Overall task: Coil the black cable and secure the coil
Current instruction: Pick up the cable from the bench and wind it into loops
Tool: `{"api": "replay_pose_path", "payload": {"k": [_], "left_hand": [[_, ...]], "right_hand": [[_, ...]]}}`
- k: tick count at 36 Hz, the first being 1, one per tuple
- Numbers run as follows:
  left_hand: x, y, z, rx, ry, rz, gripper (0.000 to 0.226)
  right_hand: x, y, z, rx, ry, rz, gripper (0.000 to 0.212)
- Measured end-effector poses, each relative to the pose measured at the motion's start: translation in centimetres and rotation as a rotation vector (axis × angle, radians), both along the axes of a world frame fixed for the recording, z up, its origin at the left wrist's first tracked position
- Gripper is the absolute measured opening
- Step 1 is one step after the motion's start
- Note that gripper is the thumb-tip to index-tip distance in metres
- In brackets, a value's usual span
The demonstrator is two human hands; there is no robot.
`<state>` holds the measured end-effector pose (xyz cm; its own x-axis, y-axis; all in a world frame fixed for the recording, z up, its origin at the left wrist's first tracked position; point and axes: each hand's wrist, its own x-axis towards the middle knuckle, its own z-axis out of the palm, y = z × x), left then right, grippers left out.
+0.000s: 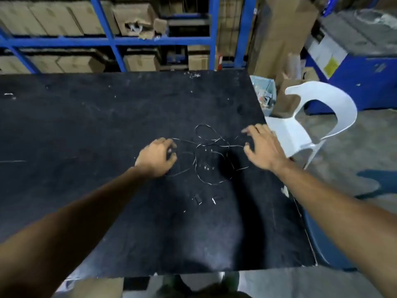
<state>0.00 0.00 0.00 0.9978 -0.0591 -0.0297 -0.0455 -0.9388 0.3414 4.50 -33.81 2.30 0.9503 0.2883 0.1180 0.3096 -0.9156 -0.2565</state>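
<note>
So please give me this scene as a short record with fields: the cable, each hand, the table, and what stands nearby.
cable: black cable lying in loose, tangled loops, not yet coiled
left hand: left hand curled at the left end of the cable; grip cannot be told
right hand: right hand open, fingers spread at the right end of the cable
surface: black table, scuffed, with small bits near the cable
nearby: white plastic chair right of the table; blue shelving with cardboard boxes behind
</note>
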Motion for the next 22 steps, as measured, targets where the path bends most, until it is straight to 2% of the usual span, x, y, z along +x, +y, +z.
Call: {"api": "replay_pose_path", "payload": {"k": [3, 6, 8, 14, 18, 22], "left_hand": [[-1.0, -0.3, -3.2, -0.057, 0.093, 0.063, 0.021], [-1.8, -0.8, -6.1, -0.015, 0.281, 0.086, 0.021], [-1.6, -0.9, -7.7, 0.01, 0.335, 0.088, 0.023], [0.4, -2.2, -11.4, -0.02, 0.314, 0.084, 0.022], [2.5, -3.3, -13.4, -0.019, 0.287, 0.078, 0.045], [4.4, -4.4, -15.5, -0.002, 0.272, 0.103, 0.052]], "right_hand": [[-2.2, -0.1, -3.7, 0.04, 0.15, -0.041, 0.037], [-4.3, 0.0, -7.6, 0.026, 0.319, -0.057, 0.032], [-4.5, 0.4, -9.4, 0.031, 0.394, -0.066, 0.029], [-4.3, 2.9, -13.5, 0.03, 0.527, -0.045, 0.035], [-3.7, 5.4, -16.0, -0.042, 0.558, 0.039, 0.051], [-3.7, 7.0, -18.3, -0.134, 0.528, 0.069, 0.051]]}}
